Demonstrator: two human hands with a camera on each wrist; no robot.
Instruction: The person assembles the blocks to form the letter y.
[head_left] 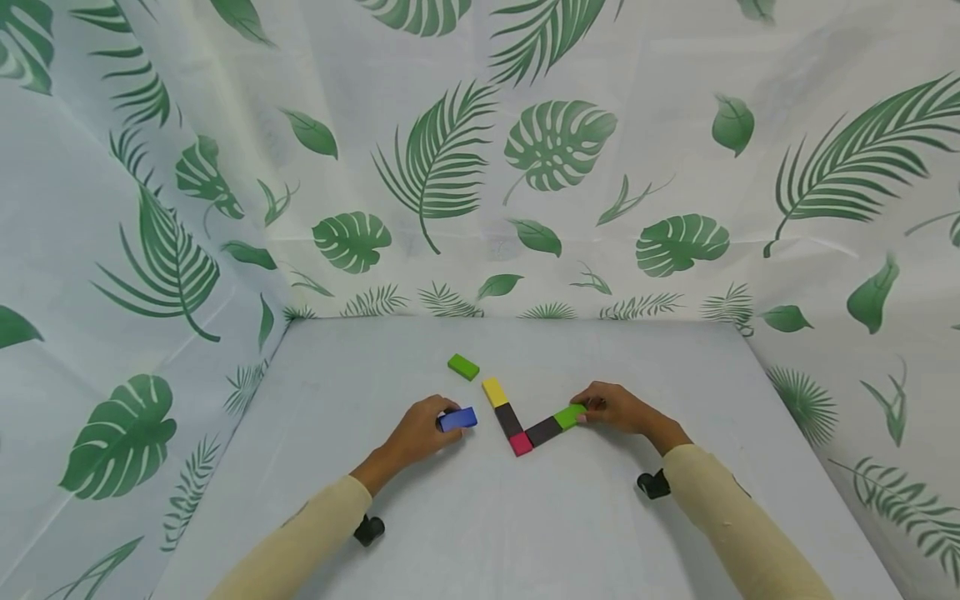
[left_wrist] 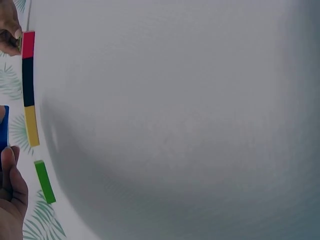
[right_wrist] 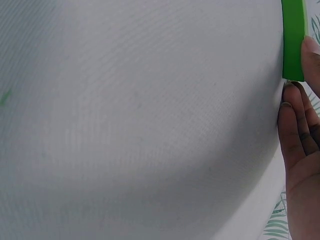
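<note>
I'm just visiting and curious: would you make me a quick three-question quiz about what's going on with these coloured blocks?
1. True or false: the left hand holds the blue block.
2. Which block does the right hand grip? A) the yellow block B) the green block at the end of the row C) the loose green block
3. Fill in: the two lines of blocks form a V that meets at the ____ block.

Key: 1. True. 2. B, its fingers pinch the green end of the right-hand line. 3. Red.
</note>
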